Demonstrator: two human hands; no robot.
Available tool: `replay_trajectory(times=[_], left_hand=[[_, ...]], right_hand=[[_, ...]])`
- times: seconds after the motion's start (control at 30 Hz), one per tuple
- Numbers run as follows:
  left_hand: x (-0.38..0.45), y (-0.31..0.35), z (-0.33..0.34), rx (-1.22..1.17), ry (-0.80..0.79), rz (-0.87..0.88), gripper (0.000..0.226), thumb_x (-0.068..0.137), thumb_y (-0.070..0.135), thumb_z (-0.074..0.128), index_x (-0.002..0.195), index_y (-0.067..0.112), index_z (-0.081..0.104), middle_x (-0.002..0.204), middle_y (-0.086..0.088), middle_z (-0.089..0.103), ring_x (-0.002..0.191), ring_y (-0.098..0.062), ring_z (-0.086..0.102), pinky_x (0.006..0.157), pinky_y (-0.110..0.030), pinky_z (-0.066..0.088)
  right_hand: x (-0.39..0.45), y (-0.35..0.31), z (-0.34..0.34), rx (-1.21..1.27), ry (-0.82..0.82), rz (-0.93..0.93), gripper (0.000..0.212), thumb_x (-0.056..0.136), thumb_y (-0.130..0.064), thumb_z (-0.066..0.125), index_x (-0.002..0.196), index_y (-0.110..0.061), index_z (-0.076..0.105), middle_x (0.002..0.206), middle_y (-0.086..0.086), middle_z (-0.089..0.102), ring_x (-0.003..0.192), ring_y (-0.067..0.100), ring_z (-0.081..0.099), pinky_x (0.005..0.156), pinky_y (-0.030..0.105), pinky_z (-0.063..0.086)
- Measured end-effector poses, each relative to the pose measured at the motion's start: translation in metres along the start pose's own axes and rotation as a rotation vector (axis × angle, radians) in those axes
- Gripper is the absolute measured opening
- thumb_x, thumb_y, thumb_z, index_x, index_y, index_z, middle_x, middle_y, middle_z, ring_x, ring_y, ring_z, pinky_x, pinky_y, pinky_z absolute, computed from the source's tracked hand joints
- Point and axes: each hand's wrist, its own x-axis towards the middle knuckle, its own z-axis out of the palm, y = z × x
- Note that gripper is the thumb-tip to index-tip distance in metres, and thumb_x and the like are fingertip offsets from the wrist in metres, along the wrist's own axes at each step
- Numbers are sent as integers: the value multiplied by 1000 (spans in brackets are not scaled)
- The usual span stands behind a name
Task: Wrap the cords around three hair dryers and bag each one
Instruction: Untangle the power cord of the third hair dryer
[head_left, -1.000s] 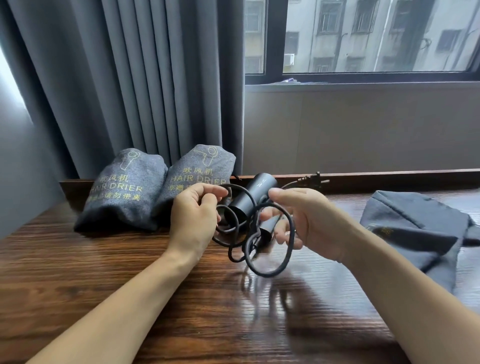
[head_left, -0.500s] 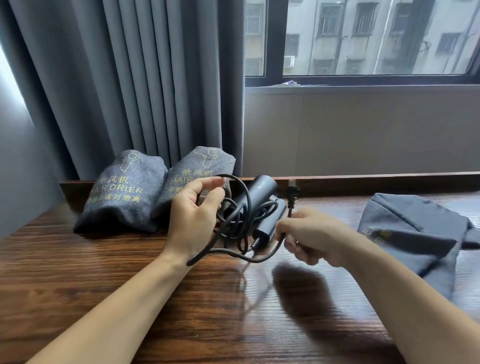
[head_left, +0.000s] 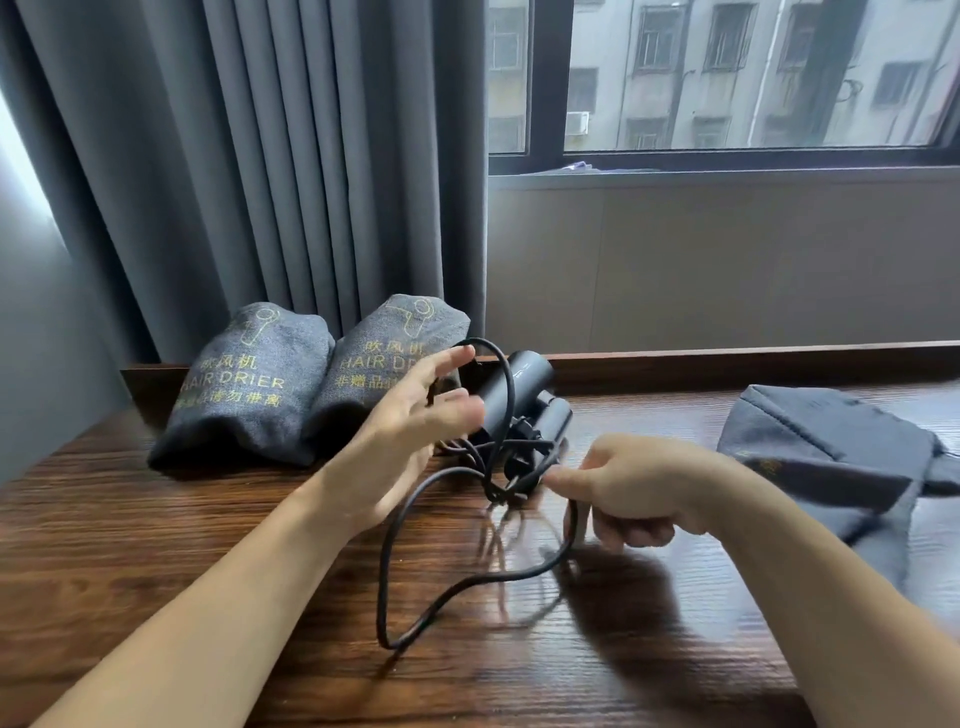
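A black hair dryer (head_left: 522, 387) sits at the middle of the wooden table (head_left: 156, 530), partly hidden behind my left hand (head_left: 415, 431). That hand has its fingers and thumb stretched out, and one turn of the black cord (head_left: 415, 613) arcs over the fingertips. My right hand (head_left: 628, 488) pinches the cord just right of the dryer's handle. A long slack loop hangs from there down onto the table in front. An empty grey bag (head_left: 826, 457) lies flat at the right.
Two filled grey bags marked HAIR DRIER, one (head_left: 249, 384) beside the other (head_left: 379, 364), lean against the dark curtain (head_left: 260, 156) at the back left. A raised wooden ledge (head_left: 727, 358) runs along the wall under the window.
My left hand has opened from a curled grip to straight fingers. My right hand dropped lower and nearer, pulling the cord out into a much bigger loop on the table.
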Motion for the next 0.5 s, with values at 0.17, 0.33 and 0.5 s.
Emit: replay_trajectory(times=[0.17,0.33,0.5], left_hand=[[-6,-5,0,98,-124,76,108,54,-9,65,148,40,45,155,18,35,142,-14,42,93,-35,57],[-2,-8,-2,26,-154,86,113,56,-20,54,148,46,46,160,30,27,146,-19,43,83,-45,52],[-4,-4,-1,-40,-201,94,126,68,-40,45,158,48,28,169,23,13,143,-19,48,87,-43,60]], right_hand=[[19,8,2,-98,776,-209,42,96,-30,55,72,1,67,49,5,50,47,21,44,47,33,33],[16,-8,12,276,539,-431,33,94,-6,49,73,-10,74,67,14,69,44,13,54,39,24,37],[24,1,15,289,447,-325,27,72,9,49,77,-10,68,80,20,71,50,16,59,40,27,48]])
